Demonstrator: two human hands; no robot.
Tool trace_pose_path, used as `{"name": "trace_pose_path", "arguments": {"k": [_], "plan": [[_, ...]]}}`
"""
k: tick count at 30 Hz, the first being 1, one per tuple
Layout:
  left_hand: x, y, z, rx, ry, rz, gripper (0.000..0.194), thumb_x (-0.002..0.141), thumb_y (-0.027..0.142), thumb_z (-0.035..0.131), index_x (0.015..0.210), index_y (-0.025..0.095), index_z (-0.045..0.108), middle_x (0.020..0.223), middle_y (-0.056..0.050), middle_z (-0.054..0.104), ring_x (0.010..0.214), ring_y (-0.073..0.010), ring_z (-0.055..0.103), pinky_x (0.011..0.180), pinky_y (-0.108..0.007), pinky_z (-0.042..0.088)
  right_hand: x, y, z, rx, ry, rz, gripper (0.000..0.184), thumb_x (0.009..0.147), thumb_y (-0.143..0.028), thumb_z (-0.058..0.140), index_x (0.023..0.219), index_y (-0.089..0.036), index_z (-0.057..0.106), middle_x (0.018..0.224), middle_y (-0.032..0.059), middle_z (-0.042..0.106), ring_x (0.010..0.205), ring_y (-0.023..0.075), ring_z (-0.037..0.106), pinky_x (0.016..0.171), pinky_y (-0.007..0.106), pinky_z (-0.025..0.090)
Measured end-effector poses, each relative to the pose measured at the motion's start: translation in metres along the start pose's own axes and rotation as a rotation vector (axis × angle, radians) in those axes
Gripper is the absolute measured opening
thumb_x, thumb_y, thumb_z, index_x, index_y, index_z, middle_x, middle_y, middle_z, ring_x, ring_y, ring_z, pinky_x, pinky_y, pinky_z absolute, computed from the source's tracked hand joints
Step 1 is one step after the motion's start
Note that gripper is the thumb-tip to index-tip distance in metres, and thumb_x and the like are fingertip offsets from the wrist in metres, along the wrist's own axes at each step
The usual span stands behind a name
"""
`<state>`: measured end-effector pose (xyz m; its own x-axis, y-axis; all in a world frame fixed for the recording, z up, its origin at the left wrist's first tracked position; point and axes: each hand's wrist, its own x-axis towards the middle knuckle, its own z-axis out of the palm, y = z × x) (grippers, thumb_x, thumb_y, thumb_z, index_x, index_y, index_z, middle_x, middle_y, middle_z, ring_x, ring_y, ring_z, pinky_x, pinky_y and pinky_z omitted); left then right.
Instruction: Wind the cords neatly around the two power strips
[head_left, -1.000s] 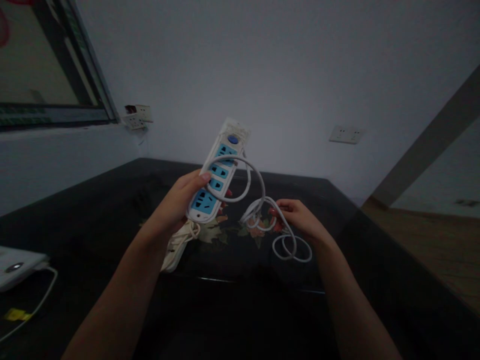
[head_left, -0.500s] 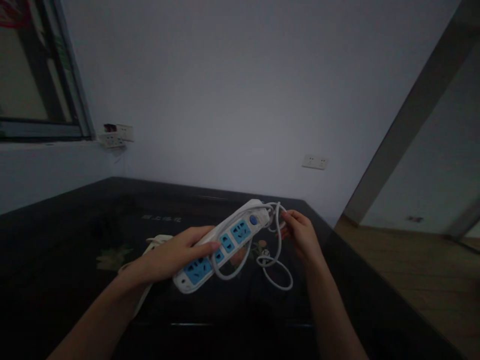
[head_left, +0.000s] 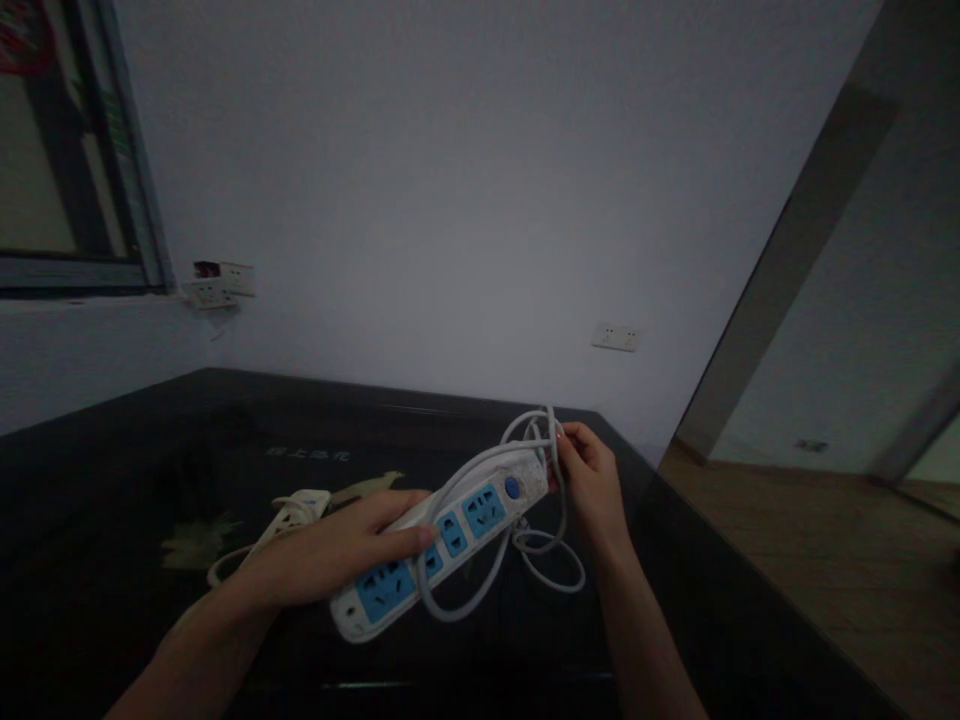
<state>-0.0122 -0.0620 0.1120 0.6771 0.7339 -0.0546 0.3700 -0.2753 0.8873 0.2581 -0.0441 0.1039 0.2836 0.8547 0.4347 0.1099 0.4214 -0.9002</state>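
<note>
Beneath the hands [head_left: 491, 520], a dark glossy table [head_left: 247, 430] against a pale wall [head_left: 420, 230].

Dim rm, pale wall [head_left: 420, 200] behind a glossy blk table [head_left: 300, 420] w/ faint lettering and a floral print. Window [head_left: 60, 170] upper L, dark frame; socket plates [head_left: 615, 337] on wall, others nr window. R side: angled grey pillar [head_left: 787, 270], brown wood-look floor [head_left: 795, 530].

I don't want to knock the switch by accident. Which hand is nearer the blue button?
Right. The right hand holds the cord just beyond the button's end of the power strip; the left hand grips farther along.
</note>
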Motion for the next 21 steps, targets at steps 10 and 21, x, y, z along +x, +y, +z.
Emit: {"name": "trace_pose_path", "arguments": {"k": [10,21], "plan": [[0.011,-0.005,0.007,-0.003,0.035,0.025,0.035,0.089,0.049,0.048,0.104,0.021,0.06,0.097,-0.003,0.067,0.088,-0.0187,0.061,0.073,-0.026,0.048,-0.011,-0.016,0.007,-0.234,-0.048,-0.095,0.028,0.085,-0.044,0.055,0.093,-0.019,0.064,0.075,0.003,0.063,0.052,0.013,0.051,0.045,0.025,0.04],[0.01,-0.001,0.005,0.047,0.068,0.042,0.027,0.086,0.039,0.051,0.104,0.021,0.059,0.098,-0.002,0.066,0.089,-0.0192,0.061,0.077,-0.026,0.047,-0.01,-0.018,0.002,-0.385,-0.131,-0.224,0.025,0.091,-0.038,0.048,0.102,-0.022,0.064,0.09,0.0057,0.068,0.059,0.0154,0.058,0.054,0.029,0.046]]}}
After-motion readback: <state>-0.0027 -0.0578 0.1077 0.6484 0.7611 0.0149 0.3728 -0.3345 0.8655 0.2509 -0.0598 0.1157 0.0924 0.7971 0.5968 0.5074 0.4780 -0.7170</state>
